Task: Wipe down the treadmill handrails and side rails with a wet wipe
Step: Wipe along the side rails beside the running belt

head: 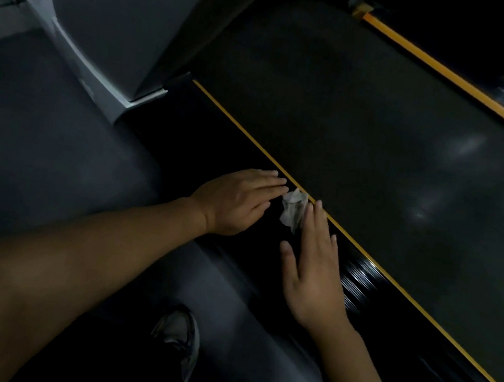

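Wipe (pixel 292 210) lies crumpled on the side rail (pixel 358 285) beside its yellow stripe (pixel 241 128), between my left hand (pixel 238 202) and right hand (pixel 314 269), fingers (pixel 270 182) straight, holding nothing; I'd flatten it, then sweep lengthwise.

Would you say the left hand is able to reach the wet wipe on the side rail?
Probably yes: the wet wipe lies crumpled on the side rail right by the fingertips of the left hand, nothing between them; the right hand lies beside it.

Bare forearms (pixel 82 245) lead to the left hand (pixel 235 203) and the right hand (pixel 314 269) — both bare too. Lower down, one foot wears a pale grey trainer (pixel 176 334) with darker trim — blurred.
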### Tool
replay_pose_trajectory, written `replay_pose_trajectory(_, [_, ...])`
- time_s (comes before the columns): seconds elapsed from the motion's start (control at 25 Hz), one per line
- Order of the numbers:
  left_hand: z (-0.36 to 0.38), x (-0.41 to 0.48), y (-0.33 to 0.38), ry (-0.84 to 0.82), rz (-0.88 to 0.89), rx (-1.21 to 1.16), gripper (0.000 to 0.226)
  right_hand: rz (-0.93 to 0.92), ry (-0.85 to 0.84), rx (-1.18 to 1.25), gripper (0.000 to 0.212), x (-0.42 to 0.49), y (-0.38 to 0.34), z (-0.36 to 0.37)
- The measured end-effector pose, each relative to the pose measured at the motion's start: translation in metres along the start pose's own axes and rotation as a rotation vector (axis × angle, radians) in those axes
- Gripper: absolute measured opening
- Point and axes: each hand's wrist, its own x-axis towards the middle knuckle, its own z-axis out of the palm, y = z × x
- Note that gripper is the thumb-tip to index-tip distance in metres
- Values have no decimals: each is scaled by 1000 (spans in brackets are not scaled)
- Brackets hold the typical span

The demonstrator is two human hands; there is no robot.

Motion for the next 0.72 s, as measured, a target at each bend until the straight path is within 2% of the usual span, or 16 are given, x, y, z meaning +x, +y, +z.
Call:
replay_pose_trajectory(0.12, [-2, -1, 10, -46, 43, 8, 54, 120, 103, -156, 69, -45, 30, -9])
replay_pose_trajectory(0.2, [-4, -1, 24, -172, 124, 31, 63, 205, 139, -288, 73, -59, 43, -8])
replay_pose_trajectory(0.32, [5, -4, 58, -318, 134, 127, 77, 210, 141, -357, 73, -62, 47, -4])
replay_pose_trajectory(0.48, [10, -2, 75, -298, 139, 176, 82, 221, 151, -340, 72, -62, 45, -5])
replay_pose_trajectory(0.6, [3, -1, 70, -268, -42, 212, 85, 227, 157, -345, 71, -62, 43, -6])
replay_pose_trajectory(0.72, [1, -9, 63, -303, 24, 264, 88, 236, 144, -344, 72, -63, 43, -7])
